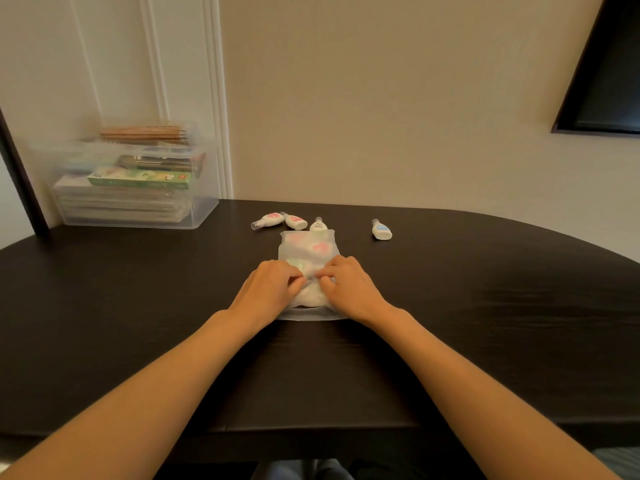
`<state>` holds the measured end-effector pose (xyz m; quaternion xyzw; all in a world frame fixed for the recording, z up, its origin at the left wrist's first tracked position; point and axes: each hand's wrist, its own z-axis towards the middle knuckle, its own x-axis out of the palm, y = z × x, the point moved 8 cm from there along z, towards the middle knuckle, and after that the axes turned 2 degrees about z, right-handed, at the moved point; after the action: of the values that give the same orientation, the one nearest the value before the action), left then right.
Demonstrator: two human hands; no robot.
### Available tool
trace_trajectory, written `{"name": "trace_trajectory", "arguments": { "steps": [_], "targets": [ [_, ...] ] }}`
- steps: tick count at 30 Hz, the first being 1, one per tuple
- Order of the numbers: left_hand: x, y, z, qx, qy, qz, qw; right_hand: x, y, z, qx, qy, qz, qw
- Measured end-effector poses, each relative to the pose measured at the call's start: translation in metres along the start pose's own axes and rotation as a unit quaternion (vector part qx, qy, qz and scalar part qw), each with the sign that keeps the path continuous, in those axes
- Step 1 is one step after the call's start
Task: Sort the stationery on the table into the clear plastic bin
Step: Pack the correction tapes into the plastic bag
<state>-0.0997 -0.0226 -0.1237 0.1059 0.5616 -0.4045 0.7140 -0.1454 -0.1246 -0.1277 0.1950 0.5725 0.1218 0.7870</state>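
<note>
Step in hand, prob.: squaring up frosted pouch (307, 251) before binning. Done well: keep left hand (268, 285) on pouch's 9 o'clock half, fingers curled, pinching film; same w/ right hand (349, 287) on 3 o'clock half. Press contents flat, check for closed mouth (can't tell from here), lift w/ even two-sided grip to avoid spills. Then carry toward 10 o'clock, over wall of clear plastic bin (204, 209); stacked high already, so lay flat on top.

Positions, L to R: bin at 10 o'clock from hands, well apart, at far edge of table (485, 306). Pouch under both hands, touching fingertips, far end sticking out at 12. Beyond: pink-label piece (273, 219) and 2nd pink-label piece (296, 222) at 11–12, white piece (318, 226) just beside pouch's far edge, blue-label piece (381, 231) at 1. All untouched.
</note>
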Motion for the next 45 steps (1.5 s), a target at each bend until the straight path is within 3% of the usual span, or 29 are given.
{"name": "trace_trajectory", "arguments": {
  "steps": [8,14,18,21,24,28,37,41,45],
  "targets": [
    [0.016,0.018,0.013,-0.05,0.112,0.004,0.992,0.005,0.003,0.005,0.006,0.034,-0.056,0.998],
    [0.02,0.011,0.013,-0.009,0.18,0.082,0.98,0.001,0.001,0.008,0.001,0.056,-0.014,0.998],
    [0.02,0.009,0.012,-0.015,0.162,0.069,0.984,0.001,-0.004,0.006,0.012,0.047,0.029,0.998],
    [0.004,0.009,0.008,-0.034,0.08,-0.021,0.996,-0.01,-0.015,0.001,0.063,0.014,0.177,0.982],
    [-0.014,-0.006,-0.004,0.018,0.048,-0.082,0.995,-0.021,-0.019,-0.009,0.057,0.021,0.227,0.972],
    [-0.012,-0.027,-0.023,0.098,0.105,0.045,0.989,-0.011,-0.016,-0.029,0.038,0.106,0.184,0.977],
    [-0.012,-0.027,-0.016,0.008,0.019,0.096,0.995,-0.026,-0.003,-0.04,-0.078,-0.02,0.067,0.994],
    [-0.014,-0.018,-0.012,-0.069,-0.01,0.1,0.993,-0.021,0.004,-0.038,-0.118,0.005,0.029,0.993],
    [-0.01,-0.012,-0.009,-0.1,0.014,0.121,0.988,-0.014,-0.002,-0.035,-0.095,0.033,0.021,0.995]
  ]
}}
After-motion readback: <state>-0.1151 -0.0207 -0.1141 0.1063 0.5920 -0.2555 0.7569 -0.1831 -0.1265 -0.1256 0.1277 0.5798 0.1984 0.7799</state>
